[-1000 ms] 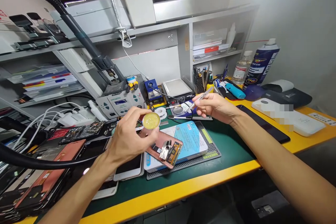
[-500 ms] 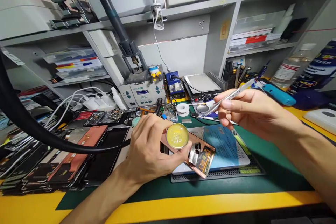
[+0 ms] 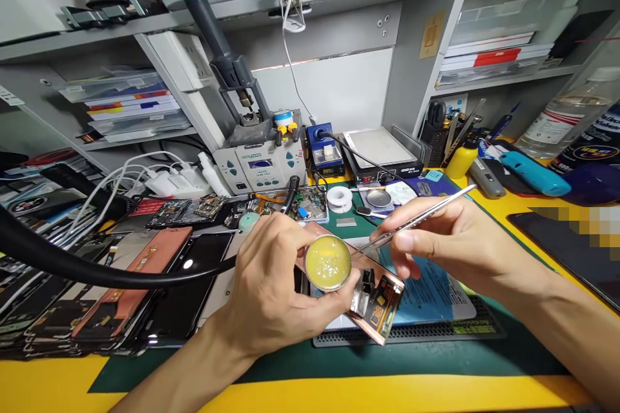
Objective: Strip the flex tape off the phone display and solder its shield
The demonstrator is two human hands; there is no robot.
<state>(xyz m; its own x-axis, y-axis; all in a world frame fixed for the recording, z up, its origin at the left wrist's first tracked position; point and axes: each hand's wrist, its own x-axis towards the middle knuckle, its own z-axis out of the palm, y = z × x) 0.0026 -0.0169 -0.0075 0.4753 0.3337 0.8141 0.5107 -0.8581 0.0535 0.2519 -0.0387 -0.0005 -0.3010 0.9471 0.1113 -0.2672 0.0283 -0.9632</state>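
My left hand [image 3: 278,281] grips a small round tin of yellow paste [image 3: 328,262] by its rim, with the open face turned toward me. My right hand [image 3: 436,242] pinches slim metal tweezers [image 3: 416,221], whose tips point down and left, close to the right side of the tin. Below the tin lies an opened phone with a rose-gold frame [image 3: 382,310]; my left hand covers part of it. It rests on a blue and white flat object [image 3: 431,293]. A black hose [image 3: 145,279] passes behind my left hand; whether the fingers touch it is hidden.
Several phone panels [image 3: 121,290] are stacked at left. A rework station [image 3: 264,168], a blue soldering unit [image 3: 327,150] and a flat heating plate [image 3: 380,148] stand at the back. A white spool [image 3: 339,199] and a round metal lid [image 3: 378,197] lie nearer. At right is a clear bottle [image 3: 562,119].
My right hand has lowered and brought the tweezers' tips down and left, near the tin. The left hand still holds the tin. The view has shifted slightly.
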